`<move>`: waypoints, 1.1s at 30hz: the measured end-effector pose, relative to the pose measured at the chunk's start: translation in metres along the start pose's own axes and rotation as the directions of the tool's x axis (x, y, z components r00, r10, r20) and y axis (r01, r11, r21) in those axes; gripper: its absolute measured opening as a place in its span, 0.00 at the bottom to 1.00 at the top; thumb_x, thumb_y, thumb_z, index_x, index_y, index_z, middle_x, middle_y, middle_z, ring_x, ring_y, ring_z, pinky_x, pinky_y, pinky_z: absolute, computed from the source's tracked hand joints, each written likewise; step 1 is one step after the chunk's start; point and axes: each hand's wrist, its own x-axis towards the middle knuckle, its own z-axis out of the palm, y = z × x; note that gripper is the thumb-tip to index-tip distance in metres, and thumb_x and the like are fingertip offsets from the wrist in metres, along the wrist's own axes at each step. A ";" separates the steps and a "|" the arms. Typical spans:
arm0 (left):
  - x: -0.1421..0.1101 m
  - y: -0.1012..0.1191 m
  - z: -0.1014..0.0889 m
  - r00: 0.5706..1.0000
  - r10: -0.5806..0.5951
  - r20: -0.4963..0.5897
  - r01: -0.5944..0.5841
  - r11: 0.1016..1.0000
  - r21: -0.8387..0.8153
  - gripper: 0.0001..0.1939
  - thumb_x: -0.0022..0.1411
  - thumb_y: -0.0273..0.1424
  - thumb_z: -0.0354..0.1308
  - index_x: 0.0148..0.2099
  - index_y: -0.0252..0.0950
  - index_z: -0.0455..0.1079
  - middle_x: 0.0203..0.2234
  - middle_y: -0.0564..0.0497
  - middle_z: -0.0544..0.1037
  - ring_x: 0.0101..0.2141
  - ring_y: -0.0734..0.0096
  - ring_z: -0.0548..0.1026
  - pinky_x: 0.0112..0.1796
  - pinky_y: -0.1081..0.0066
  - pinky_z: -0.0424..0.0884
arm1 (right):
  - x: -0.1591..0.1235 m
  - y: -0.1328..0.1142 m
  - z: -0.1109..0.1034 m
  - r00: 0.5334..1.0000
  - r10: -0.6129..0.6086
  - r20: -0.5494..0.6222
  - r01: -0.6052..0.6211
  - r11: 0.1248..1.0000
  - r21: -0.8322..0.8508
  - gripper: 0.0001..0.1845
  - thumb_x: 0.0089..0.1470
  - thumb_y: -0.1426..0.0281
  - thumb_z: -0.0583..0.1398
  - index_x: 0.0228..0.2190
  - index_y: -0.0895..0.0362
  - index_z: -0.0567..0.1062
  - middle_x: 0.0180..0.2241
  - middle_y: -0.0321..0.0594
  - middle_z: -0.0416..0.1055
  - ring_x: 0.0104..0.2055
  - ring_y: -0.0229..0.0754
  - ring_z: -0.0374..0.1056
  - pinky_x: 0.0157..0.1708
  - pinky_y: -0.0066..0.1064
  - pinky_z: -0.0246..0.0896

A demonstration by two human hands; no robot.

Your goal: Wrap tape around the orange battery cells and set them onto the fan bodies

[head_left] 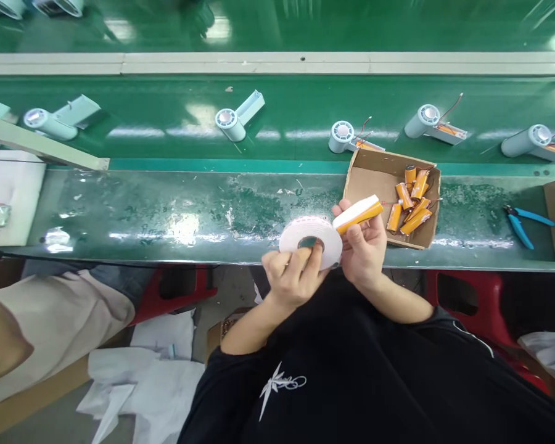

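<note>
Head view: tape roll [288,242] (white, ring-shaped)

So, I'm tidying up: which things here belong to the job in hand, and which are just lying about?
Likely the job:
tape roll, in the left hand
orange pack, in the right hand
orange cylinders in the cardboard box
perhaps the pale-blue units

Seemingly lying about:
blue-handled tool, untouched
white sheets on the floor
</note>
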 end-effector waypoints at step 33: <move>0.130 -0.212 0.190 0.646 -0.124 0.753 0.213 0.977 -0.022 0.12 0.68 0.26 0.60 0.48 0.36 0.83 0.64 0.34 0.75 0.66 0.36 0.66 0.61 0.45 0.74 | 0.061 -0.095 -0.114 0.974 -0.157 0.162 0.202 0.928 -0.314 0.26 0.60 0.58 0.75 0.54 0.32 0.73 0.55 0.36 0.85 0.53 0.52 0.85 0.49 0.50 0.87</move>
